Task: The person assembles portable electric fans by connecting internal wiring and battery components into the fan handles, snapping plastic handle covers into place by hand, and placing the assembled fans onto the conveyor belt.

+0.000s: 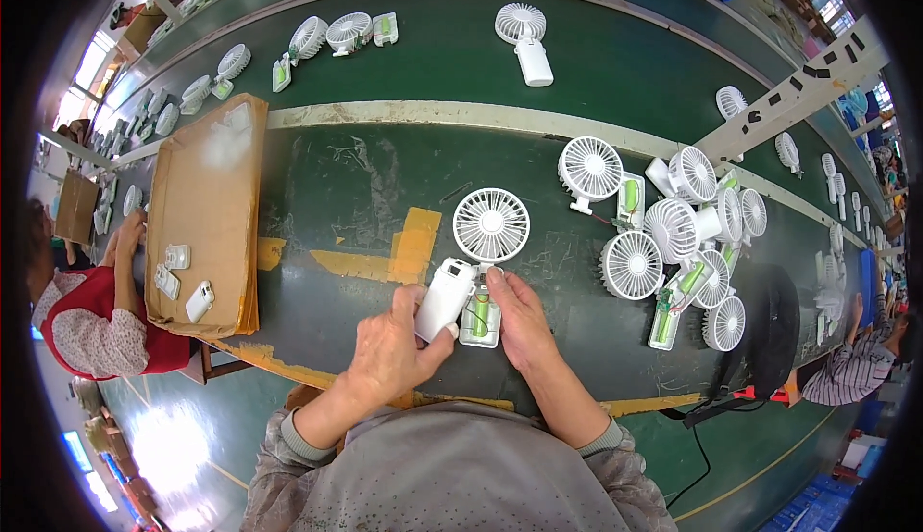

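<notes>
We have a dark green table with torn yellow tape, above a shiny green floor. A brown box sits to our left and a pile of fans to our right. Our white fan is in front of us, its round head pointing away, its long handle running straight back to us. Our left hand grips a white cover, tilted beside the handle. Our right hand is closed on the handle's right side.

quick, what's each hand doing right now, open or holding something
Left hand: closed, holding a white cover.
Right hand: closed on the open fan handle, thumb near its top.
</notes>
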`<action>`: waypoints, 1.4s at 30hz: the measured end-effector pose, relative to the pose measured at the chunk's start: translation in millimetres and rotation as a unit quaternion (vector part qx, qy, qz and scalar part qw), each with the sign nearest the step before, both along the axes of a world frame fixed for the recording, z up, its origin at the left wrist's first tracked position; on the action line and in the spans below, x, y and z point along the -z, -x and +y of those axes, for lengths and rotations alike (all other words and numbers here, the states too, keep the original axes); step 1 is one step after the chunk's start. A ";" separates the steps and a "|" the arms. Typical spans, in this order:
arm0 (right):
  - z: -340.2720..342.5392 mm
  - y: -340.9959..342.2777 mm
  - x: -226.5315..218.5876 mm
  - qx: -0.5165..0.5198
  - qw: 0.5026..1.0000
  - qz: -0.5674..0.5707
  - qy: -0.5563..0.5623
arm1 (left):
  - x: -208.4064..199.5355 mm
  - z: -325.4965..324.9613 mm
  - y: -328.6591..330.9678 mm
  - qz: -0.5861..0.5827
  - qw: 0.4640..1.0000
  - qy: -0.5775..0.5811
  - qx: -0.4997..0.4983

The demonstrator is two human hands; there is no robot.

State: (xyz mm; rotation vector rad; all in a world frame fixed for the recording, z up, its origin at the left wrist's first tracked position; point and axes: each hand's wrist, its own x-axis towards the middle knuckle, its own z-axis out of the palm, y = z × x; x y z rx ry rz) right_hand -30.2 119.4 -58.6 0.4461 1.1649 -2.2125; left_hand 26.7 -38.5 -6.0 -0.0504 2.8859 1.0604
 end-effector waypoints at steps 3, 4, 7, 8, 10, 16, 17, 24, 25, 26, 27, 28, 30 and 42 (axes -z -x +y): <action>3.0 -0.9 -5.3 0.014 0.998 -0.028 0.050 | -7.7 14.8 -0.9 0.017 1.000 0.017 0.010; 4.9 -0.9 -5.7 0.017 0.998 -0.028 0.051 | -8.1 18.5 -0.9 0.017 1.000 0.018 0.012; 7.6 -0.5 -7.2 -0.012 0.994 -0.009 0.105 | -8.9 26.3 -0.2 0.044 0.997 0.051 0.025; 8.3 -0.9 -9.6 -0.021 0.992 -0.002 0.122 | -9.0 28.3 0.1 0.050 0.996 0.065 0.029; 9.6 -1.3 -9.9 -0.029 0.990 0.005 0.140 | -8.9 31.2 0.2 0.057 0.995 0.080 0.034; 12.3 -3.0 -4.7 -0.056 0.986 0.028 0.155 | -5.6 34.8 1.2 0.048 0.992 0.116 0.035; 12.1 -3.1 -4.8 -0.061 0.986 0.030 0.153 | -5.7 34.5 1.0 0.050 0.991 0.119 0.036; 11.7 -3.2 -12.8 -0.104 0.986 0.050 0.123 | -4.4 33.1 0.9 0.063 0.987 0.137 0.057; 11.9 -3.4 -12.0 -0.105 0.986 0.049 0.123 | -3.2 33.0 0.7 0.062 0.987 0.137 0.057; 11.6 -3.8 -11.2 -0.110 0.985 0.054 0.119 | -1.9 32.3 0.3 0.071 0.987 0.131 0.063; 11.1 -4.4 -10.9 -0.116 0.985 0.060 0.115 | -0.8 31.7 0.0 0.080 0.987 0.125 0.069; 10.5 -5.2 -11.5 -0.117 0.985 0.059 0.115 | -0.5 31.4 -0.1 0.080 0.987 0.125 0.067; 8.8 -7.3 -13.7 -0.096 0.989 0.062 0.092 | 0.8 31.0 -0.3 0.082 0.986 0.124 0.076; 1.9 -12.6 -8.0 -0.035 0.989 0.100 0.101 | 20.1 15.0 3.0 -0.057 0.976 -0.211 -0.002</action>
